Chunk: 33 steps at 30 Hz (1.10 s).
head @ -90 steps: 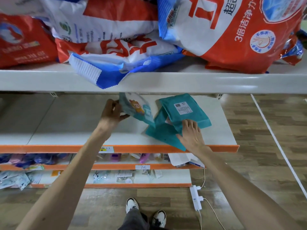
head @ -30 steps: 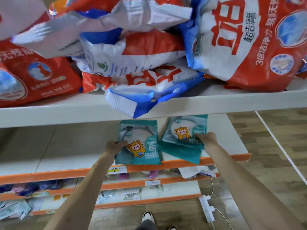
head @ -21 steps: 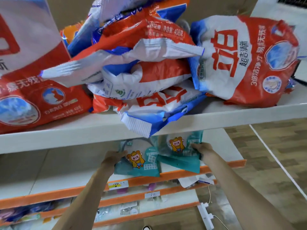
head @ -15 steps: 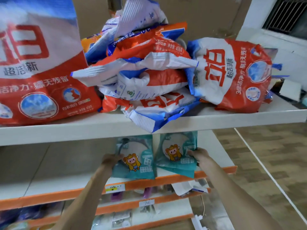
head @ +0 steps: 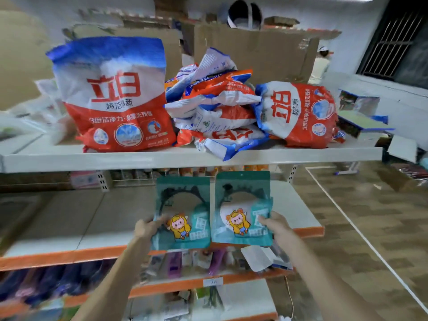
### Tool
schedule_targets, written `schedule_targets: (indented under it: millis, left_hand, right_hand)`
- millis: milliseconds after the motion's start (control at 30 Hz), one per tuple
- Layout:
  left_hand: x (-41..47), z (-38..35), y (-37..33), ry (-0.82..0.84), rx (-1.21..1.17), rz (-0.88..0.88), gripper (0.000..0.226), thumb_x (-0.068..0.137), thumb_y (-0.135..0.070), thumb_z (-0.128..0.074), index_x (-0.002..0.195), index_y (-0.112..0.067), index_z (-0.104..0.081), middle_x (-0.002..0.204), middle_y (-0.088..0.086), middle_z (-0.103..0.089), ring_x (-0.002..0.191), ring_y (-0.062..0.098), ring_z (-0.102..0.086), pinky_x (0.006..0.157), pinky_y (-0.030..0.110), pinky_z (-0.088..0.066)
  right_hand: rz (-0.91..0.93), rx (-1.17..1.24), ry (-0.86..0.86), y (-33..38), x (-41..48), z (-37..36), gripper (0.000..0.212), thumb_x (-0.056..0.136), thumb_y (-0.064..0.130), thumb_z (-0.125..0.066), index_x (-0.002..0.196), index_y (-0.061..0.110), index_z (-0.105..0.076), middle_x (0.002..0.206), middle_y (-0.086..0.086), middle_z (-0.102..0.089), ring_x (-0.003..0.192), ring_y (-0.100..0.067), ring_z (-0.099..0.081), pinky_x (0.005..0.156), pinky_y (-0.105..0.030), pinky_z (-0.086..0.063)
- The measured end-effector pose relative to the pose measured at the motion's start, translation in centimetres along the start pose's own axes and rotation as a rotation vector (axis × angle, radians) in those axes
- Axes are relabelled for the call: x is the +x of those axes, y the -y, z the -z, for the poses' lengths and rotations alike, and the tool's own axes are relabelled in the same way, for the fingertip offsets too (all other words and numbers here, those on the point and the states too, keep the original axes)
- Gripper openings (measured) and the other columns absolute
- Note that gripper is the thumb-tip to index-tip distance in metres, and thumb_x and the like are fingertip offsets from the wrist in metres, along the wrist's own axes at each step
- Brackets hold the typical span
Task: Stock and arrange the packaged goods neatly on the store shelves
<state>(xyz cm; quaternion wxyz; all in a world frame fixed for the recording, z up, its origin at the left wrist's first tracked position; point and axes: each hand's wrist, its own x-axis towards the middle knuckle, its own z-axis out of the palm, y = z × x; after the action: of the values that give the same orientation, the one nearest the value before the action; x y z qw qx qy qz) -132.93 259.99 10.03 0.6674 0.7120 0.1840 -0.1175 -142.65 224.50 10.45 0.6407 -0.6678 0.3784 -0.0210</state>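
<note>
Left hand [head: 148, 228] grips left packet [head: 185, 237], right hand [head: 274, 224] right packet [head: 240, 239]; hoops [head: 163, 198] inside.

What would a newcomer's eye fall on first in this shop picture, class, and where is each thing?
First, the big red, white and blue detergent bag standing upright at the left of the top shelf, with a jumbled heap of bags to its right. Below, in the middle, two teal cartoon packets side by side: the left hand grips the left packet, the right hand the right packet.
</note>
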Motion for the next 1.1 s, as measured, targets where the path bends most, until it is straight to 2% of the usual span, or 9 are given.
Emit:
schedule_targets:
  millis: [167,267,333,467,667,867,933,1000,1100]
  left_hand:
    - [-4.3,7.9,3.5,-0.070,-0.005,0.041,0.023,0.074,-0.020,-0.083,0.084,-0.002,-0.073,0.077,0.018,-0.071,0.067,0.030,-0.065,0.075,0.050,-0.059]
    - [-7.2,13.2,5.6,-0.186,-0.044,0.046,0.023,0.076,-0.016,-0.081,0.087,0.001,-0.072,0.077,0.016,-0.070,0.066,0.028,-0.065,0.063,0.038,-0.061]
    - [-9.2,16.8,6.5,-0.219,-0.061,0.054,0.020,0.079,-0.016,-0.079,0.089,-0.001,-0.072,0.078,0.014,-0.070,0.066,0.028,-0.065,0.058,0.032,-0.060]
    - [-12.0,23.3,8.6,-0.271,-0.105,0.058,0.017,0.075,-0.022,-0.082,0.082,-0.008,-0.075,0.087,0.016,-0.073,0.082,0.036,-0.070,0.079,0.047,-0.059]
    - [-16.3,31.2,9.8,-0.401,-0.164,0.027,0.017,0.080,-0.013,-0.076,0.068,-0.004,-0.068,0.073,0.014,-0.067,0.068,0.028,-0.062,0.057,0.029,-0.052]
    - [-17.9,42.6,11.2,-0.466,-0.270,0.049,0.015,0.084,-0.018,-0.074,0.079,-0.005,-0.071,0.084,0.014,-0.071,0.080,0.032,-0.067,0.078,0.054,-0.058]
    - [-18.2,46.5,11.1,-0.499,-0.302,0.044,0.016,0.086,-0.018,-0.072,0.087,-0.002,-0.070,0.085,0.013,-0.071,0.077,0.031,-0.068,0.069,0.048,-0.060]
    - [-18.2,50.5,10.9,-0.539,-0.317,0.020,0.016,0.088,-0.015,-0.070,0.088,0.001,-0.069,0.078,0.011,-0.070,0.066,0.023,-0.066,0.050,0.031,-0.057]
    - [-18.3,55.8,10.4,-0.556,-0.313,-0.020,0.016,0.089,-0.012,-0.067,0.088,0.004,-0.069,0.074,0.010,-0.067,0.063,0.020,-0.063,0.044,0.022,-0.050]
  right_hand:
    - [-0.001,0.003,0.092,-4.0,-5.2,-3.2,0.013,0.089,0.007,-0.067,0.101,0.011,-0.065,0.097,-0.011,-0.071,0.087,-0.029,-0.068,0.074,-0.041,-0.057]
    - [0.006,-0.002,0.151,-6.0,-8.1,-6.0,0.018,0.087,0.006,-0.069,0.105,0.008,-0.066,0.104,-0.015,-0.071,0.091,-0.031,-0.069,0.081,-0.046,-0.057]
    - [0.003,0.016,0.200,-6.4,-10.9,-8.2,0.013,0.088,0.003,-0.067,0.099,0.009,-0.066,0.097,-0.013,-0.072,0.084,-0.029,-0.069,0.075,-0.043,-0.057]
    - [0.047,-0.029,0.321,-6.1,-15.1,-12.9,0.015,0.087,0.003,-0.067,0.101,0.010,-0.067,0.092,-0.010,-0.073,0.081,-0.027,-0.071,0.072,-0.042,-0.058]
    - [0.027,-0.035,0.471,-6.0,-20.5,-21.3,0.015,0.089,-0.001,-0.063,0.101,0.009,-0.064,0.097,-0.012,-0.070,0.081,-0.026,-0.067,0.070,-0.040,-0.056]
    - [0.009,-0.092,0.584,-6.4,-24.9,-32.1,0.029,0.087,0.000,-0.066,0.116,0.003,-0.062,0.108,-0.016,-0.070,0.091,-0.031,-0.068,0.078,-0.043,-0.056]
    - [0.003,-0.118,0.618,-6.7,-26.8,-36.0,0.028,0.088,0.001,-0.066,0.115,0.004,-0.062,0.109,-0.017,-0.069,0.095,-0.033,-0.068,0.081,-0.045,-0.056]
    - [0.010,-0.126,0.644,-7.0,-28.9,-39.9,0.024,0.088,0.001,-0.065,0.112,0.005,-0.062,0.108,-0.016,-0.070,0.094,-0.033,-0.068,0.080,-0.046,-0.056]
    - [0.024,-0.133,0.667,-7.8,-31.5,-45.6,0.019,0.088,0.000,-0.066,0.107,0.005,-0.064,0.104,-0.016,-0.071,0.090,-0.032,-0.069,0.079,-0.045,-0.056]
